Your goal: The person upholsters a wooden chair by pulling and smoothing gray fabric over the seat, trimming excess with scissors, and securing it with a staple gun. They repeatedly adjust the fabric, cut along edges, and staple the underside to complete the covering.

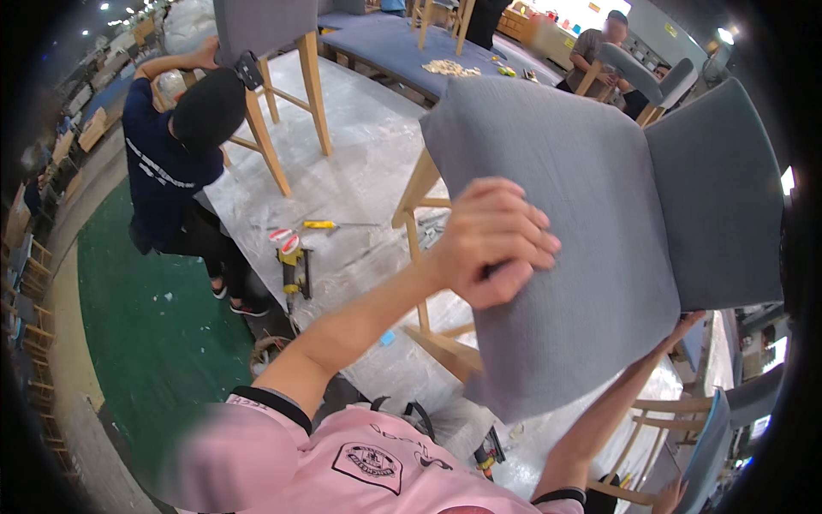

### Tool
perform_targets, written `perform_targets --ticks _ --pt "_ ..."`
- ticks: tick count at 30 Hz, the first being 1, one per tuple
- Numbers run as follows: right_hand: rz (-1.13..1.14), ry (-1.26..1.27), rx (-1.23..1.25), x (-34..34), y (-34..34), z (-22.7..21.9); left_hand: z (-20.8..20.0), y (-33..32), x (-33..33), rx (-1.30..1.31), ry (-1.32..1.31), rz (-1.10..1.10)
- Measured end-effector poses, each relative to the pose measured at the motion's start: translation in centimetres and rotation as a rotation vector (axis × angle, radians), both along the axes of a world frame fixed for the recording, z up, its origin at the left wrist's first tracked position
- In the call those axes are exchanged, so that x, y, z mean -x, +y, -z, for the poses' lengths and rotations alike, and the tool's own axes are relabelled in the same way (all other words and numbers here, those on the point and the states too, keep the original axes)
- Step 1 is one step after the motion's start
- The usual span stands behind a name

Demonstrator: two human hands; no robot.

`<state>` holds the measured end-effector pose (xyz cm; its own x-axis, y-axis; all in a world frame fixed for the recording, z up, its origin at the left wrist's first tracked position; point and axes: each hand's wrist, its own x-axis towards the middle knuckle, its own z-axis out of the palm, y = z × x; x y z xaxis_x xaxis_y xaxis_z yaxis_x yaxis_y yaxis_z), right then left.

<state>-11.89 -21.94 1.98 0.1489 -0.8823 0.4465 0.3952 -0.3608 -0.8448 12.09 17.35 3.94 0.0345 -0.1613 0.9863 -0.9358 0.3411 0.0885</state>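
A grey upholstered chair (582,197) with pale wooden legs (419,184) stands before me, its backrest (715,197) on the right. Over the seat is my left hand (497,244), its fingers curled together. Something dark shows between thumb and fingers, too little of it to name. My right hand (687,322) reaches to the chair's near right side, where the backrest meets the seat. It holds on there, with most of its fingers hidden by the chair.
The table (342,184) is covered in clear plastic. On it lie a yellow-handled screwdriver (320,224), red-handled scissors (286,240) and a yellow-black air tool (294,272). A co-worker (171,163) handles another chair (272,38) at left. More chairs (702,445) stand at the lower right.
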Motion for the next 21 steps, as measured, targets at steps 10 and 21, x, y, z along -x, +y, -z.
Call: perform_targets --ticks 10,21 --pt "0.409 0.192 0.186 2.3 15.5 -3.3 3.8 -1.1 -13.8 0.037 0.412 0.412" --pt "0.537 0.122 0.120 7.5 2.3 -1.9 0.9 -20.9 -11.1 0.025 0.065 0.647"
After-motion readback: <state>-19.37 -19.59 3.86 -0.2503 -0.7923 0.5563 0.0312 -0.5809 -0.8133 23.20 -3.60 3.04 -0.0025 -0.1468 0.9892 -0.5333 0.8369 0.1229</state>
